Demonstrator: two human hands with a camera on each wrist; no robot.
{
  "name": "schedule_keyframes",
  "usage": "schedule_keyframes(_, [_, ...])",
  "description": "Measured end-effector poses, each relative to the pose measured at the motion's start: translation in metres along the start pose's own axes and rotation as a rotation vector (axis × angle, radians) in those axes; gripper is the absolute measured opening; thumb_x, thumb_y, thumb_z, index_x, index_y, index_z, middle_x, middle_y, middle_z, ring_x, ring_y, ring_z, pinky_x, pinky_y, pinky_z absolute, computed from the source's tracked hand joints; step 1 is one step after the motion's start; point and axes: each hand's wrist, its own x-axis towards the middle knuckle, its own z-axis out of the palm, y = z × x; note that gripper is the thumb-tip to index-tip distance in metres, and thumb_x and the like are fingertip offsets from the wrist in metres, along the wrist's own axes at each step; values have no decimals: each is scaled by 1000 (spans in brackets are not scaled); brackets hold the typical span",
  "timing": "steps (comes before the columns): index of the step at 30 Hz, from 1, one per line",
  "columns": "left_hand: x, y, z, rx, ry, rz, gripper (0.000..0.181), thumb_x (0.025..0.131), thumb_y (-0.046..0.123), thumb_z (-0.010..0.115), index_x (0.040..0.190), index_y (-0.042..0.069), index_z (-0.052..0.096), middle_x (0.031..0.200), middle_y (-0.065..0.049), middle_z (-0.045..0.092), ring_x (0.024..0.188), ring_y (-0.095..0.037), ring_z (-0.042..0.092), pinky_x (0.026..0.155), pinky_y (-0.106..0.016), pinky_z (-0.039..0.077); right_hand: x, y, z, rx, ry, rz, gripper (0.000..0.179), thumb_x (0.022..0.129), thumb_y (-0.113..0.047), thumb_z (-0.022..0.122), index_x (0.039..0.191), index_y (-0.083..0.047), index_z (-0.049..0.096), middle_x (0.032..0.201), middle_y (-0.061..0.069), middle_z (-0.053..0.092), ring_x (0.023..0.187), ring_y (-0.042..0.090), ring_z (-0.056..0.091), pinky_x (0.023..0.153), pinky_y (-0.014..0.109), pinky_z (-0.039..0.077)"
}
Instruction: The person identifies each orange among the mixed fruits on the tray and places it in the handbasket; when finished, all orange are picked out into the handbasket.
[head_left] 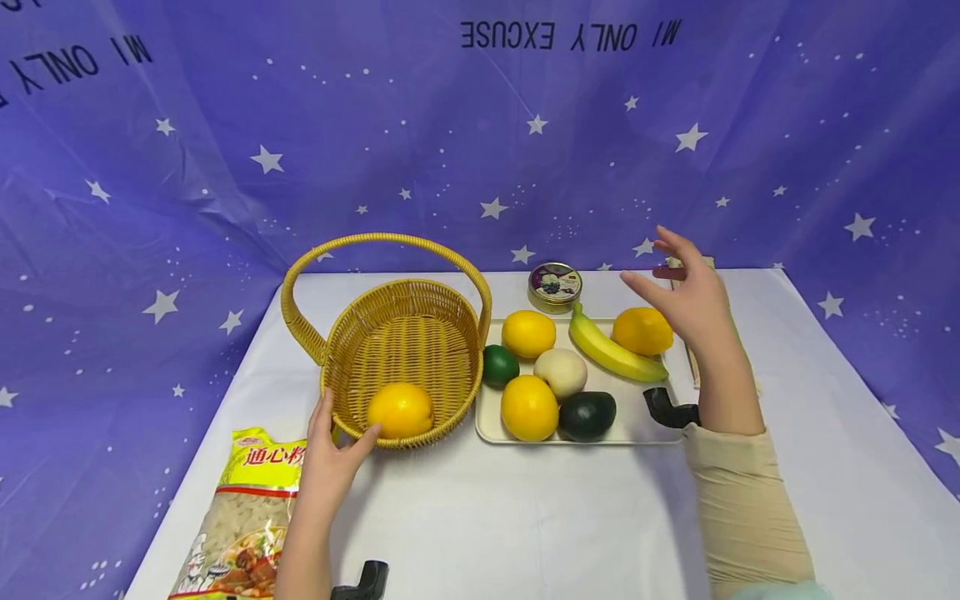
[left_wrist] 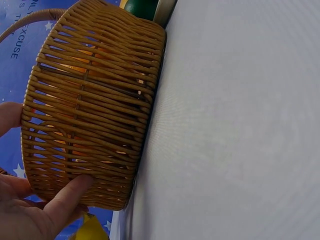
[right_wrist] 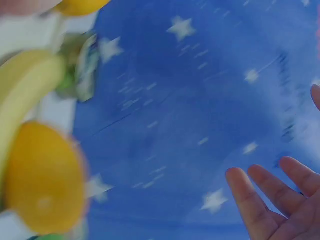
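Note:
My left hand [head_left: 330, 462] holds the near left side of a woven basket [head_left: 318, 337], thumb at the rim and fingers along the outer wall. A yellow-orange fruit [head_left: 401, 410] lies inside by the near rim. In the left wrist view, one finger [left_wrist: 70, 197] presses the basket's outer weave [left_wrist: 95, 105]. My right hand [head_left: 693, 308] is raised over the far right of a cream tray [head_left: 637, 425], fingers spread and holding nothing. Below it in the head view lie an orange-yellow fruit [head_left: 642, 331] and a banana [head_left: 611, 350]. The right wrist view shows its spread fingers [right_wrist: 275, 200].
On the tray also sit a yellow fruit [head_left: 528, 333], an orange [head_left: 529, 408], a pale round fruit [head_left: 561, 372], a dark green avocado [head_left: 587, 416] and a green fruit [head_left: 500, 365]. A round tin [head_left: 555, 287] stands behind. A pasta bag [head_left: 251, 508] lies front left.

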Motion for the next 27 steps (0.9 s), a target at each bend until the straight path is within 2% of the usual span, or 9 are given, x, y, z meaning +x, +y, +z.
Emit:
schedule_keyframes(6, [0, 0, 0, 4, 1, -2, 97, 91, 24, 69, 156, 9, -1, 160, -14, -2, 145, -32, 6, 110, -50, 28, 7, 50, 1, -4, -10, 149, 92, 84, -61, 63, 156, -23, 19, 154, 14, 29, 125, 42, 45, 99, 60, 39])
schedule_keyframes(12, [-2, 2, -1, -1, -1, -11, 97, 91, 26, 69, 156, 11, -2, 160, -14, -4, 145, -33, 6, 108, -51, 32, 8, 87, 12, -4, -5, 208, 95, 83, -63, 62, 156, -19, 19, 155, 16, 26, 127, 44, 42, 99, 60, 39])
schedule_keyframes(16, [-1, 2, -1, 2, 3, -10, 97, 91, 26, 69, 156, 12, -2, 160, -14, -4, 145, -33, 6, 107, -51, 32, 10, 102, 19, -86, -41, 240, 100, 83, -66, 60, 156, -13, 18, 154, 22, 26, 130, 48, 36, 102, 63, 33])
schedule_keyframes(20, [-2, 1, 0, 3, 6, -7, 97, 91, 26, 69, 156, 12, -1, 160, -14, -4, 145, -33, 5, 107, -52, 32, 11, 114, 27, -153, -113, 292, 104, 82, -70, 57, 155, -9, 16, 152, 25, 27, 133, 50, 29, 104, 66, 27])
schedule_keyframes(27, [-3, 2, 1, -12, 1, -8, 97, 90, 26, 70, 156, 12, -1, 159, -14, -4, 145, -34, 6, 106, -52, 34, 10, 122, 34, -183, -170, 294, 104, 82, -70, 57, 155, -7, 19, 150, 28, 30, 131, 50, 32, 103, 64, 28])
